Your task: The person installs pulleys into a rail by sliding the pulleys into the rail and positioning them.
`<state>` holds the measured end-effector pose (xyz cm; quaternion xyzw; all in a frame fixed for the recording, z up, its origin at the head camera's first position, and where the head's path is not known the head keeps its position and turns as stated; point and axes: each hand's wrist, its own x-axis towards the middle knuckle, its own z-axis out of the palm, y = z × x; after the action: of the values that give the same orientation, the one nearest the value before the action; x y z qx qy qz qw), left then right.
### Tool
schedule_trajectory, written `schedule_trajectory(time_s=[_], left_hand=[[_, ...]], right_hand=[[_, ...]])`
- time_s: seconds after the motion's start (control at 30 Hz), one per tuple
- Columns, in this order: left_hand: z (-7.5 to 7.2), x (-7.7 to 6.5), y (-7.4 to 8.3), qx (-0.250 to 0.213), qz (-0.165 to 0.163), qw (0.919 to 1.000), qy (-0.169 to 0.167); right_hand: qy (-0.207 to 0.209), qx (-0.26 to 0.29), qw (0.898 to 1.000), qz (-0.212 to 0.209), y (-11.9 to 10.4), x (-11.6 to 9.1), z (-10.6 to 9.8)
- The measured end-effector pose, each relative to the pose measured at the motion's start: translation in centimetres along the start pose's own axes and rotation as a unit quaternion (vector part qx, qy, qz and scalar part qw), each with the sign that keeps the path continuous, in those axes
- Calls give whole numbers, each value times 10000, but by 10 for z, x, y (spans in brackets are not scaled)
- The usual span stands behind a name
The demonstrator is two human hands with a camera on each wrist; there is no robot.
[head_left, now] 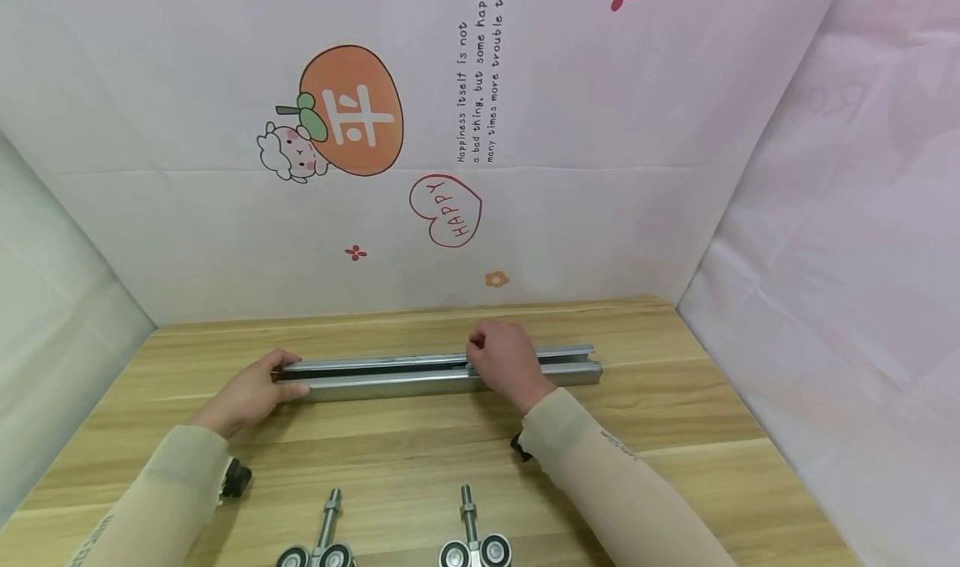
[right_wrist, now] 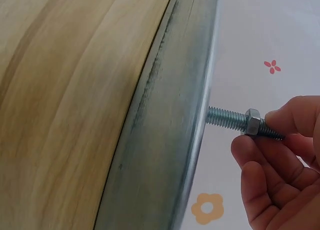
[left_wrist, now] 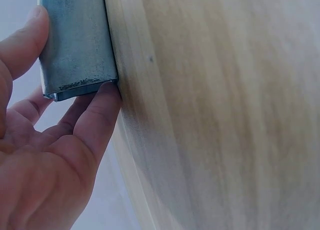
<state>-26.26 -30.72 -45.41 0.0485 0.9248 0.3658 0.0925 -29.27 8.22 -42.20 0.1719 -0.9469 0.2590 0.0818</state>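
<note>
A galvanized metal channel rail (head_left: 390, 388) lies lengthwise across the wooden table, its slot facing up. My left hand (head_left: 251, 393) grips the rail's left end, thumb on the near side. In the left wrist view, a fingertip touches the lower edge of the rail's end (left_wrist: 77, 45). Over the right part of the rail, my right hand (head_left: 506, 363) pinches a threaded bolt (right_wrist: 227, 118) that sticks up out of the slot. A hex nut (right_wrist: 252, 122) sits on the bolt beside my fingertips. Whatever the bolt joins inside the channel is hidden.
Two roller trolleys with upright threaded bolts, a left one (head_left: 335, 555) and a right one (head_left: 495, 550), stand at the table's near edge. A printed white cloth (head_left: 570, 175) hangs behind the wooden table (head_left: 390, 442), with white cloth on both sides.
</note>
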Motion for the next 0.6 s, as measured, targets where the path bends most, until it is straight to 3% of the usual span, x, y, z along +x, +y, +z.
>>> schedule_trajectory(time_s=[0.6], left_hand=[[3,2,-1,46,-3,10000,77]], right_hand=[[44,-23,9995,-319,-10,7,14]])
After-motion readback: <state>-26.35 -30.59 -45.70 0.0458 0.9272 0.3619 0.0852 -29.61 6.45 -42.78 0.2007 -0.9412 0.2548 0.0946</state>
